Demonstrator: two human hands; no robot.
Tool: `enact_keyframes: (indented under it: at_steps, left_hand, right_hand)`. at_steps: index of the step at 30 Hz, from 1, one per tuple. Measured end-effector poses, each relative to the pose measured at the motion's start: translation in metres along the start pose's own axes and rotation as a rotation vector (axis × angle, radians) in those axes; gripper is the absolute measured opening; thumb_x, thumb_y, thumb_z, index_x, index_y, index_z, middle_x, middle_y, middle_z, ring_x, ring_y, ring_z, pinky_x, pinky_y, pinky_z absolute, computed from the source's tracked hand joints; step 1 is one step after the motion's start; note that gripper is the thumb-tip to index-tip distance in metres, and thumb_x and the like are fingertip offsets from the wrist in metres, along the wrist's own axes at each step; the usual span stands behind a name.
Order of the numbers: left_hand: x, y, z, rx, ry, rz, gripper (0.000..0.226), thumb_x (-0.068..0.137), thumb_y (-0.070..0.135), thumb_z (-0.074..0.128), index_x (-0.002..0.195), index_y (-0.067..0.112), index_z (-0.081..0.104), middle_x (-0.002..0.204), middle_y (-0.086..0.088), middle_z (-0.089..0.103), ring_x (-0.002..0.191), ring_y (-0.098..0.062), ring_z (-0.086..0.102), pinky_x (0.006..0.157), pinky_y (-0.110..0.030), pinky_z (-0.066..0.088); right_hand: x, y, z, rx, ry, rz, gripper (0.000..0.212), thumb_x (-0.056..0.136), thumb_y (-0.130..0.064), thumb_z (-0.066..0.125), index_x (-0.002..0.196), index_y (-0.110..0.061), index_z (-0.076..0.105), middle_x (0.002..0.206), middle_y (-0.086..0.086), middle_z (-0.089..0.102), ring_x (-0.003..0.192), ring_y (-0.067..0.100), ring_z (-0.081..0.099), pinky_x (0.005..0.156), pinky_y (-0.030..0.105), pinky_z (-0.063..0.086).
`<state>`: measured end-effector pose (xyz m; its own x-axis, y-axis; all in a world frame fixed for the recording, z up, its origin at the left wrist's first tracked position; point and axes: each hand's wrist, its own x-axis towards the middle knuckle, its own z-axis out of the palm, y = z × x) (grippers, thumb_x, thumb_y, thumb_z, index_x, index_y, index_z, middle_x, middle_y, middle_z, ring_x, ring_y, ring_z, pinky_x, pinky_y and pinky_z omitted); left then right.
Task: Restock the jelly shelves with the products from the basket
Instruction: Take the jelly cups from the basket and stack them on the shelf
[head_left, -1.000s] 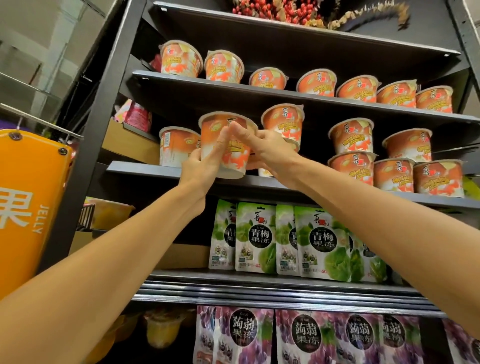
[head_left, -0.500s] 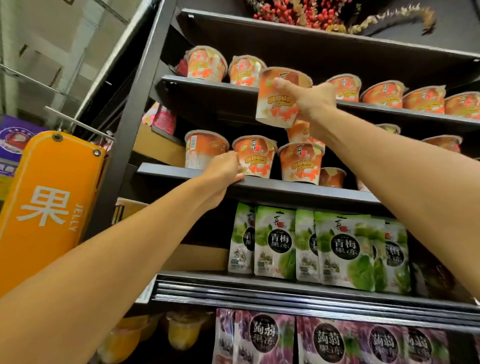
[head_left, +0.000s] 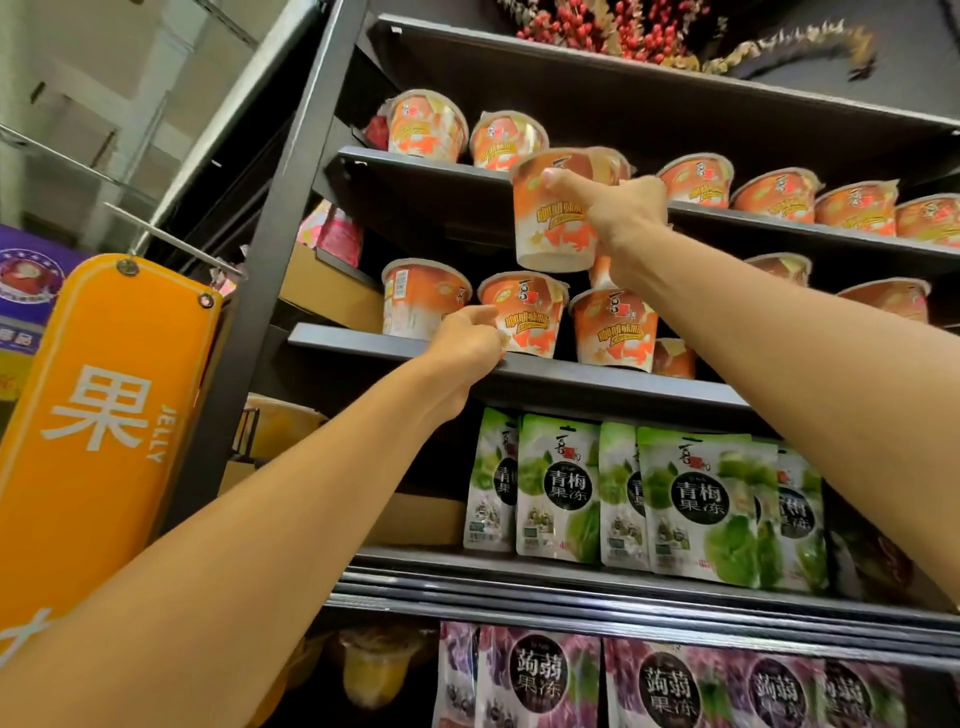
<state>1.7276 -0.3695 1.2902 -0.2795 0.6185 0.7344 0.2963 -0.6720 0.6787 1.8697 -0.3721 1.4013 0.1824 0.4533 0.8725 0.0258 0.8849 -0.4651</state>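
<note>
Against the upper shelf (head_left: 426, 174) lip, the jelly cup (head_left: 545, 228) gripped by the right hand (head_left: 618, 223) may be knocked loose, the middle shelf (head_left: 597, 376) being clutched by the left hand (head_left: 465, 340).

I see my right hand (head_left: 618, 218) holding a cup (head_left: 550, 228) in front of the upper shelf (head_left: 426, 171), where a row of cups (head_left: 779, 192) runs off to the right. Below it, my left hand (head_left: 467, 348) rests at the front edge of the middle shelf (head_left: 597, 376), touching a standing cup (head_left: 524, 317). Pouches (head_left: 649, 499) stand on the shelf beneath, and a sign (head_left: 98, 415) hangs left of the rack.
</note>
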Motion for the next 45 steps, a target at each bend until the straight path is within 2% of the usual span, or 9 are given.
enact_keyframes:
  at_steps: [7, 15, 19, 23, 26, 32, 36, 40, 45]
  left_hand:
    - [-0.003, 0.0, 0.003, 0.038, 0.014, 0.007, 0.048, 0.095, -0.002, 0.047, 0.138, 0.019, 0.047, 0.138, -0.005, 0.05, 0.122, -0.019, 0.049, 0.089, -0.027, 0.044]
    - [-0.01, 0.0, 0.004, 0.069, 0.022, 0.043, 0.049, 0.094, -0.004, 0.043, 0.139, 0.018, 0.046, 0.139, -0.006, 0.049, 0.124, -0.021, 0.048, 0.097, -0.03, 0.045]
    - [-0.012, 0.0, 0.004, 0.07, 0.016, 0.047, 0.05, 0.093, -0.006, 0.043, 0.137, 0.018, 0.047, 0.137, -0.006, 0.05, 0.125, -0.021, 0.047, 0.096, -0.031, 0.045]
    - [-0.014, -0.003, 0.004, 0.08, 0.028, 0.075, 0.045, 0.095, -0.002, 0.044, 0.134, 0.02, 0.05, 0.133, -0.003, 0.053, 0.121, -0.019, 0.05, 0.084, -0.024, 0.041]
    - [-0.015, -0.005, 0.002, 0.095, 0.006, 0.101, 0.046, 0.095, -0.004, 0.043, 0.133, 0.021, 0.05, 0.128, 0.0, 0.054, 0.116, -0.015, 0.05, 0.07, -0.015, 0.039]
    - [-0.023, -0.007, 0.001, 0.155, -0.01, 0.138, 0.052, 0.092, -0.01, 0.041, 0.132, 0.022, 0.051, 0.119, 0.004, 0.051, 0.112, -0.009, 0.048, 0.066, -0.011, 0.036]
    - [-0.038, -0.006, 0.002, 0.134, 0.041, 0.177, 0.047, 0.092, -0.009, 0.044, 0.117, 0.026, 0.062, 0.114, 0.007, 0.058, 0.113, -0.009, 0.053, 0.079, -0.013, 0.039]
    - [-0.078, -0.014, 0.008, 0.037, 0.153, 0.231, 0.036, 0.089, -0.003, 0.054, 0.097, 0.029, 0.069, 0.099, 0.016, 0.066, 0.101, 0.0, 0.06, 0.072, -0.009, 0.043]
    - [-0.152, -0.044, 0.025, 0.002, 0.05, 0.19, 0.032, 0.088, 0.001, 0.061, 0.092, 0.031, 0.072, 0.095, 0.016, 0.071, 0.086, 0.01, 0.063, 0.067, 0.0, 0.045]
  right_hand:
    - [0.006, 0.02, 0.003, 0.022, 0.014, 0.123, 0.097, 0.055, -0.056, 0.088, 0.131, -0.01, 0.047, 0.116, 0.006, 0.064, 0.101, 0.022, 0.067, 0.087, 0.043, 0.057]
    - [0.014, 0.021, 0.025, -0.226, 0.096, 0.096, 0.12, 0.061, -0.065, 0.08, 0.145, -0.002, 0.022, 0.137, 0.013, 0.05, 0.125, 0.031, 0.051, 0.101, 0.044, 0.048]
    - [0.013, 0.027, 0.033, -0.274, 0.113, 0.053, 0.099, 0.068, -0.063, 0.077, 0.137, -0.004, 0.037, 0.13, 0.011, 0.056, 0.118, 0.027, 0.056, 0.096, 0.041, 0.051]
    - [0.009, 0.029, 0.037, -0.288, 0.078, 0.035, 0.074, 0.075, -0.058, 0.074, 0.124, -0.008, 0.051, 0.109, 0.006, 0.061, 0.087, 0.018, 0.058, 0.056, 0.026, 0.043]
    - [0.006, 0.032, 0.035, -0.236, 0.068, 0.057, 0.064, 0.078, -0.053, 0.075, 0.118, -0.008, 0.054, 0.089, 0.001, 0.052, 0.074, 0.014, 0.051, 0.046, 0.023, 0.033]
    - [-0.009, 0.034, 0.02, -0.25, -0.024, 0.025, 0.043, 0.087, -0.038, 0.07, 0.114, -0.007, 0.057, 0.102, 0.003, 0.061, 0.082, 0.013, 0.06, 0.061, 0.024, 0.047]
    - [-0.044, 0.037, -0.003, -0.143, 0.034, -0.07, 0.026, 0.09, -0.024, 0.066, 0.112, -0.013, 0.059, 0.108, 0.002, 0.063, 0.087, 0.01, 0.058, 0.062, 0.019, 0.045]
    - [-0.1, 0.054, -0.03, -0.067, -0.048, -0.082, 0.013, 0.087, -0.017, 0.065, 0.1, -0.015, 0.065, 0.098, 0.002, 0.069, 0.09, 0.015, 0.065, 0.077, 0.034, 0.058]
    - [-0.198, 0.093, -0.078, -0.003, -0.187, -0.019, 0.009, 0.084, -0.014, 0.069, 0.091, -0.019, 0.069, 0.086, -0.002, 0.072, 0.081, 0.01, 0.066, 0.074, 0.028, 0.055]
